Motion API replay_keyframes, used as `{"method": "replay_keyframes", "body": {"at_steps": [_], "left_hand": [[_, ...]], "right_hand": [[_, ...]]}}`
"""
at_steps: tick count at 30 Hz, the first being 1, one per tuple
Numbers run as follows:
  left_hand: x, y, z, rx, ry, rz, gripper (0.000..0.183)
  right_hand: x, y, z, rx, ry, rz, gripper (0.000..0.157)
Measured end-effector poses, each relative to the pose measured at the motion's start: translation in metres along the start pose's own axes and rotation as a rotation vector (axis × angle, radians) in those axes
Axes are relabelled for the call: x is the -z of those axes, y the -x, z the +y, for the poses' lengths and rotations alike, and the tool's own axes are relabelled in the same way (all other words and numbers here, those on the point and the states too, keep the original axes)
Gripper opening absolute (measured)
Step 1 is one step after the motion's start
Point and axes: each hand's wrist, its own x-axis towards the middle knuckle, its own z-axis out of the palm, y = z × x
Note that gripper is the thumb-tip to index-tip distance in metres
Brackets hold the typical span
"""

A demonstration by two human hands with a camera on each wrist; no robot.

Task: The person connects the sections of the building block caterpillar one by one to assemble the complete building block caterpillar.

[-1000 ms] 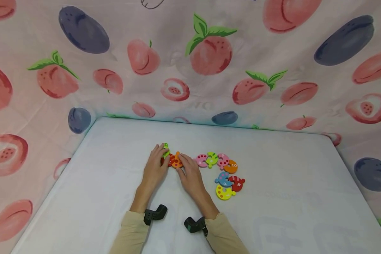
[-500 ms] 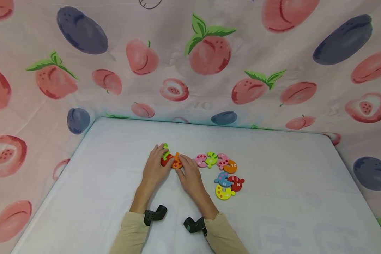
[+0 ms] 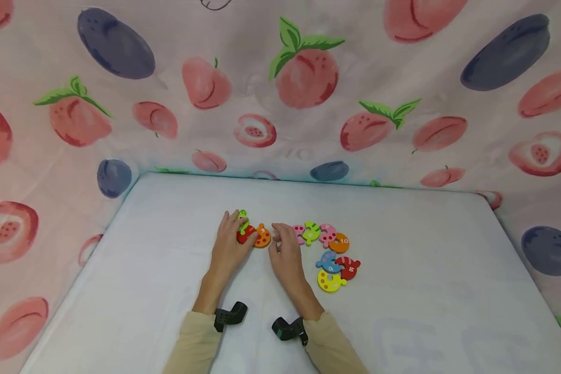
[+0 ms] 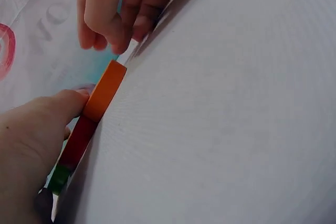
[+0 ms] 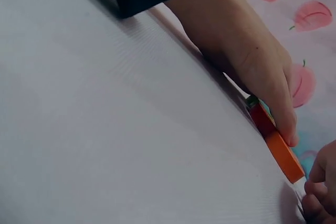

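In the head view my left hand [image 3: 229, 244] rests over a small row of flat animal-shaped puzzle pieces. Its fingers lie on a lime-green piece [image 3: 242, 214], and its straight thumb presses near the join of a red striped piece [image 3: 245, 235] and an orange spotted piece [image 3: 262, 236]. The left wrist view shows the orange piece [image 4: 106, 88] edge-on against the red one. Just right of the orange piece, apart from it, hovers my right hand [image 3: 287, 254], fingers loosely bent and nothing visibly held. It partly hides a pink spotted piece [image 3: 298, 233].
Right of the right hand, a joined curve holds a lime striped piece [image 3: 311, 232], a pink piece [image 3: 328, 235] and an orange piece [image 3: 339, 242]. Nearer lie blue [image 3: 328, 262], red [image 3: 349, 268] and yellow [image 3: 329, 281] pieces. A fruit-print cloth [image 3: 308, 130] stands behind the white table.
My right hand has let go of the orange spotted piece and moved slightly right. My left thumb has shifted right across the red piece, while the left fingers stay on the green one.
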Motion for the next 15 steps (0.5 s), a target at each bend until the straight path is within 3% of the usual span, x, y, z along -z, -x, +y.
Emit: {"method": "replay_keyframes", "body": {"at_steps": [7, 15], "left_hand": [[0.003, -0.001, 0.001, -0.027, 0.014, 0.024, 0.049], [0.002, 0.0, 0.002, -0.038, 0.027, -0.001, 0.046]], "right_hand": [[0.002, -0.001, -0.001, -0.07, 0.028, 0.126, 0.042], [0.011, -0.004, 0.002, -0.16, 0.156, 0.15, 0.047]]}}
